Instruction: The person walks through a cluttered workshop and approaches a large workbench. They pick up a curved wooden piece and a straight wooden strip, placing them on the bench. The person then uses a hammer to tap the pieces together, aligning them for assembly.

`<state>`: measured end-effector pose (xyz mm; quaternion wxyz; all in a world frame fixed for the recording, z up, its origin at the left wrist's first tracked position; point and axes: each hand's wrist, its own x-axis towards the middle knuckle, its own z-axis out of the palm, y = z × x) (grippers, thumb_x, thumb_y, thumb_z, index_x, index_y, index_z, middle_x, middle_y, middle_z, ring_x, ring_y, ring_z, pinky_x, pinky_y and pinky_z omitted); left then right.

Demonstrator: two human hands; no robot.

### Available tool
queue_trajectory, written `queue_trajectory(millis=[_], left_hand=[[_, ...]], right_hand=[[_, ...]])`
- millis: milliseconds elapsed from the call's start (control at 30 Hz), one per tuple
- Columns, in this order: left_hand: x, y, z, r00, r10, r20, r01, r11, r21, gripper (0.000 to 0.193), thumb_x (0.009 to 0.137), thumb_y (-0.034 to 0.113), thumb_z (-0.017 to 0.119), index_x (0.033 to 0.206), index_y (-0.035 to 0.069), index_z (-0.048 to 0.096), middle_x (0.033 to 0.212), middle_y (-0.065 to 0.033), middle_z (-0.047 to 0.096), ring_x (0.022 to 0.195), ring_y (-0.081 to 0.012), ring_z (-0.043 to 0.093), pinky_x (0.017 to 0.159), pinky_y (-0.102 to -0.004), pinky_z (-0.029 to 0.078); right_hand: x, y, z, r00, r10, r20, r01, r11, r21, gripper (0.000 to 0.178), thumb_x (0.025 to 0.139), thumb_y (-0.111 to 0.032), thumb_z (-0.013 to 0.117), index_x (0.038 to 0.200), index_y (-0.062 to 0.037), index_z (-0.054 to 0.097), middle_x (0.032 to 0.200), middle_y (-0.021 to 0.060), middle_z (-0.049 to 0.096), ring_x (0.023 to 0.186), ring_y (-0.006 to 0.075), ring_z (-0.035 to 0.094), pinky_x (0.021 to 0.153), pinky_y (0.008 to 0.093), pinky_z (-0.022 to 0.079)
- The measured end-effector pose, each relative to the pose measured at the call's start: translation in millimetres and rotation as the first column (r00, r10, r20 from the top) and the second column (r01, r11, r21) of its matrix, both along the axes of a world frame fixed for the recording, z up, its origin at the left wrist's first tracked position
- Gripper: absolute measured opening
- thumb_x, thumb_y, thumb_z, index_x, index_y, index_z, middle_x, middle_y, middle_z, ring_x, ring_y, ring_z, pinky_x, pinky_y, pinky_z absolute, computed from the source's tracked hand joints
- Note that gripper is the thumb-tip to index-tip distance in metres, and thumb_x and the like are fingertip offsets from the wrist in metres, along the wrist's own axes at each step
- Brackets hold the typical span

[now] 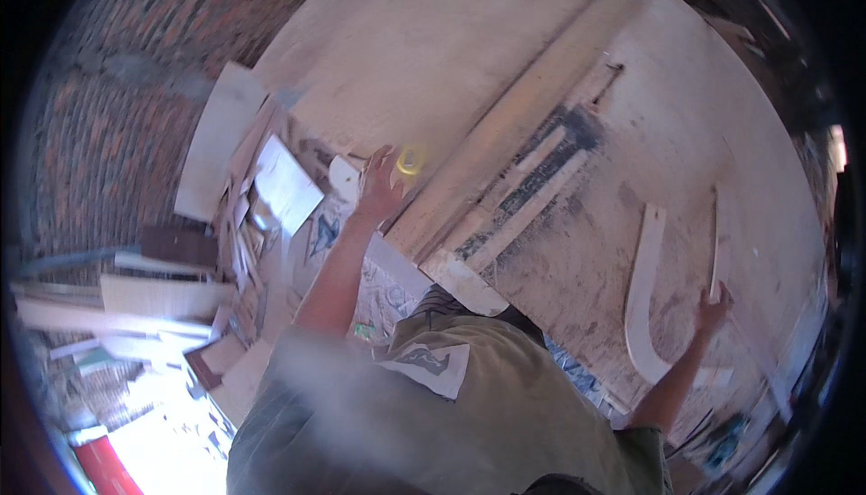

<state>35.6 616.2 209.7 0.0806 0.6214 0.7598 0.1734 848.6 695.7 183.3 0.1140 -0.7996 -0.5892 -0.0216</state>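
So the right hand (713, 308) is doing the holding here: its fingers are closing around the near end of a thin pale strip (719, 242), over on the right part of the desk (695, 134). The strip is pointing away from the person, its long axis running nearly straight out from the fingers, so most of its length is lying beyond the grip. The right hand is obviously the nearer one; the left hand (382, 193) is sitting way over by the desk's left edge, well apart from the strip. That left grip is looking released, fingers spreading, with a yellow ring (412, 160) showing just beside the fingertips. Whether they're touching it, I can't tell.

Room-wise, a curved piece (639, 306) is lying to the left of the strip, its straight leg running roughly the same way and its bend curling toward the right forearm. A band of dusty desk is separating the two, and more bare surface is stretching past the strip's far end. The desk's right edge is curving along on the outer side. Between the two hands, a long beam (514, 125) is cutting diagonally across the desk, and a short board (465, 283) is sitting at the near edge, close to the person's body.
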Motion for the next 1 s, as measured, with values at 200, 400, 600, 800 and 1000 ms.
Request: queue_trajectory(millis=[200, 400, 600, 800, 1000], left_hand=[[-26.0, 61.6, -19.9, 0.920, -0.393, 0.009, 0.379, 0.883, -0.277, 0.065, 0.080, 0.015, 0.078, 0.141, 0.020, 0.057, 0.143, -0.0125, 0.053, 0.132, -0.0366, 0.050, 0.109, -0.0487, 0.043], [-33.1, 58.8, -7.6, 0.911, -0.407, 0.068, 0.412, 0.906, -0.097, 0.064, 0.079, 0.019, 0.081, 0.138, 0.016, 0.059, 0.133, -0.0147, 0.056, 0.121, -0.0370, 0.056, 0.103, -0.0460, 0.047], [34.6, 13.8, 65.8, 0.765, -0.506, 0.398, 0.497, 0.857, 0.134, 0.062, 0.076, 0.014, 0.082, 0.134, 0.007, 0.062, 0.122, -0.0199, 0.061, 0.117, -0.0378, 0.059, 0.100, -0.0445, 0.050], [137.2, -41.4, 99.4, 0.546, -0.688, 0.479, 0.724, 0.675, 0.144, 0.075, 0.075, 0.018, 0.084, 0.144, 0.009, 0.055, 0.127, -0.0202, 0.059, 0.119, -0.0374, 0.058, 0.100, -0.0446, 0.049], [127.0, -49.7, 86.8, 0.707, -0.592, 0.387, 0.541, 0.805, 0.243, 0.075, 0.072, 0.024, 0.090, 0.137, 0.005, 0.058, 0.122, -0.0192, 0.061, 0.118, -0.0359, 0.058, 0.101, -0.0460, 0.048]], right_hand=[[-159.1, -146.0, 27.5, 0.973, 0.021, -0.230, 0.003, 0.995, 0.100, 0.043, 0.081, -0.019, 0.080, 0.121, -0.0086, 0.068, 0.120, 0.0157, 0.064, 0.120, 0.0367, 0.058, 0.102, 0.0467, 0.047], [-321.8, -211.6, 66.2, 0.894, 0.065, -0.444, -0.015, 0.993, 0.115, 0.036, 0.079, -0.009, 0.078, 0.113, -0.0034, 0.070, 0.116, 0.0172, 0.066, 0.114, 0.0361, 0.062, 0.100, 0.0442, 0.048], [-467.4, -202.5, 85.8, 0.461, 0.001, -0.887, -0.090, 0.995, -0.046, 0.039, 0.089, -0.019, 0.076, 0.123, -0.0040, 0.067, 0.117, 0.0127, 0.069, 0.110, 0.0297, 0.066, 0.097, 0.0402, 0.051], [-514.6, -185.1, 88.5, -0.554, -0.278, -0.784, -0.122, 0.959, -0.255, 0.054, 0.097, -0.031, 0.070, 0.142, -0.0097, 0.049, 0.109, 0.0102, 0.066, 0.094, 0.0245, 0.069, 0.079, 0.0377, 0.058], [-435.1, -165.3, 43.4, -0.295, -0.447, -0.844, -0.030, 0.888, -0.460, 0.045, 0.099, -0.037, 0.065, 0.131, -0.0087, 0.052, 0.100, 0.0104, 0.066, 0.062, 0.0172, 0.066, 0.053, 0.0316, 0.057]])
